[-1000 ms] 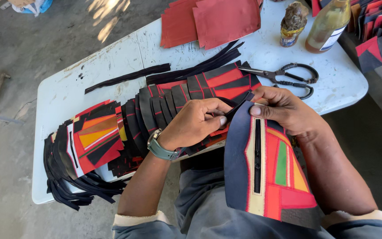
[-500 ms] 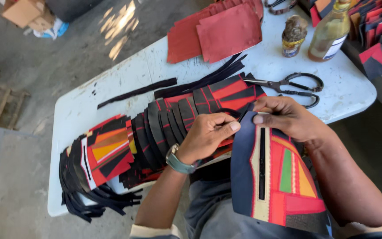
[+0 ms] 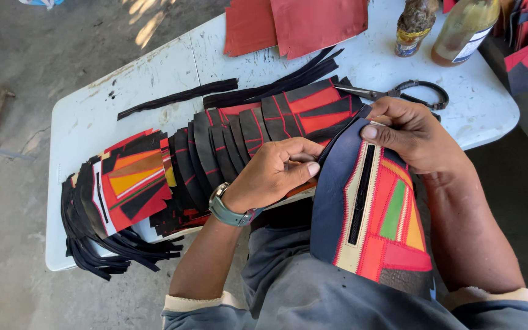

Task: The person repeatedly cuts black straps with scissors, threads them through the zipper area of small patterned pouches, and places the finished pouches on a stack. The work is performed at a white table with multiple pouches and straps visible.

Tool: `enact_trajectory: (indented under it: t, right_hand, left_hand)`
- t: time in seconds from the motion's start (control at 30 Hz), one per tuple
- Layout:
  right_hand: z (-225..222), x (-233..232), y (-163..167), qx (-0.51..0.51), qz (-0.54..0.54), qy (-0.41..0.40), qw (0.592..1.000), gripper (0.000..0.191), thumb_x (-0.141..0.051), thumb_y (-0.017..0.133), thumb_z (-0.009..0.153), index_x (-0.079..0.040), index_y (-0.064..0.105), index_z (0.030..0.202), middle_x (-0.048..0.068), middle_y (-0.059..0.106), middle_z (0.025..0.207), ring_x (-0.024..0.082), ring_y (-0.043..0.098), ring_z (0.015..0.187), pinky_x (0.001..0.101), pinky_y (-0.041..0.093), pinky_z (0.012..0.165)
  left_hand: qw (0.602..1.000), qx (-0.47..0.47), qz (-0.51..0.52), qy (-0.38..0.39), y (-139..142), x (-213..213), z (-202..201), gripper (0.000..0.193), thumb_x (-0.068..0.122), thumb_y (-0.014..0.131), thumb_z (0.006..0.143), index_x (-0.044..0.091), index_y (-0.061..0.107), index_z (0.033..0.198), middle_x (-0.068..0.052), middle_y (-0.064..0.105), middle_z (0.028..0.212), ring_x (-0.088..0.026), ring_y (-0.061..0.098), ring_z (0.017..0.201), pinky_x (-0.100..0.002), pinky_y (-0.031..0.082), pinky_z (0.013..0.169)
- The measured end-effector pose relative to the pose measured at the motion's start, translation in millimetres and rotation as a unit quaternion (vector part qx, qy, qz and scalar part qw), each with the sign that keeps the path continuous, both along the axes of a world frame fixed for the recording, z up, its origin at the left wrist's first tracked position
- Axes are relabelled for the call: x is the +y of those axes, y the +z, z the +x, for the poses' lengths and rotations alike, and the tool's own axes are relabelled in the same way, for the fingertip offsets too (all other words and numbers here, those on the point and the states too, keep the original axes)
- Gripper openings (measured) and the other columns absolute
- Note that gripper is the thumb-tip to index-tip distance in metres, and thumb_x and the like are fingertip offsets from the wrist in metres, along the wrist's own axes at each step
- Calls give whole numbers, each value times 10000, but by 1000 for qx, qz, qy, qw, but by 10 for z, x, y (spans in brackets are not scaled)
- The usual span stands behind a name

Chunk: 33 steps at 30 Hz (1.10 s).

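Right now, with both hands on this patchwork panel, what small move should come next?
Probably slide the left hand along the navy edge of the patchwork panel toward the right hand, which pinches its top corner; a black strip runs along that edge, seemingly not yet pressed flat.

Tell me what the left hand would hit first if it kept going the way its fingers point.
Probably the right hand: the left hand points rightward across the navy patchwork panel both grip, though depth is unclear.

Head-worn view, looking steeply down, close over white table point(image 3: 123, 73)
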State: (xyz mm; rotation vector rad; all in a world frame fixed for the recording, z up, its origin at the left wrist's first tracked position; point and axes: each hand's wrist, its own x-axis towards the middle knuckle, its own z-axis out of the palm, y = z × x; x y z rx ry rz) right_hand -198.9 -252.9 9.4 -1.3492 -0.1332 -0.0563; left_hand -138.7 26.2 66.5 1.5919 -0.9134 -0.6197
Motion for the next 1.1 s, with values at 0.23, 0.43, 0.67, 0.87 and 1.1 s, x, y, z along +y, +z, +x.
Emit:
enact_trajectory:
  t: [0.23,0.43,0.67,0.87,1.1]
  right_hand:
    - [10,-56,59,-9,-26,-38,999,90,-74,677,991,-44,667,1075,1,733,900,35,650,791,213,540,715]
    - [20,-158,32,-57,-33,-66,996,100,-84,698,1035,-43,653,1115,-10,704,925,22,621,831,203,528,753]
    - [16,-221,4,-84,-58,-68,992,89,-87,716,1058,-32,647,1050,-22,674,856,15,588,790,202,492,724]
    - [7,-228,-9,-109,-105,-88,984,117,-94,722,1072,-20,638,1038,-9,681,866,10,593,772,192,502,724]
    - [13,-264,-6,-130,-107,-91,982,109,-67,719,1099,3,641,1069,33,708,932,33,629,822,196,525,759]
  left_hand:
    - [999,39,20,5,15,56,-75,285,77,613,994,-33,659,1253,-62,737,1086,-94,688,1018,-277,574,896]
    - [999,43,18,3,3,123,-148,280,80,614,1008,-41,645,1259,-62,733,1049,-83,679,961,-265,582,869]
    - [999,49,1,5,-70,160,-213,292,91,616,1010,-43,636,1268,-56,724,1072,-74,670,955,-260,581,845]
    - [999,41,6,21,-142,221,-260,247,106,613,1037,-49,661,1224,-56,710,1011,-78,651,916,-261,570,811]
    - [995,91,-43,3,-166,245,-287,236,104,526,1078,-55,633,1215,-53,710,1081,-84,670,970,-289,605,880]
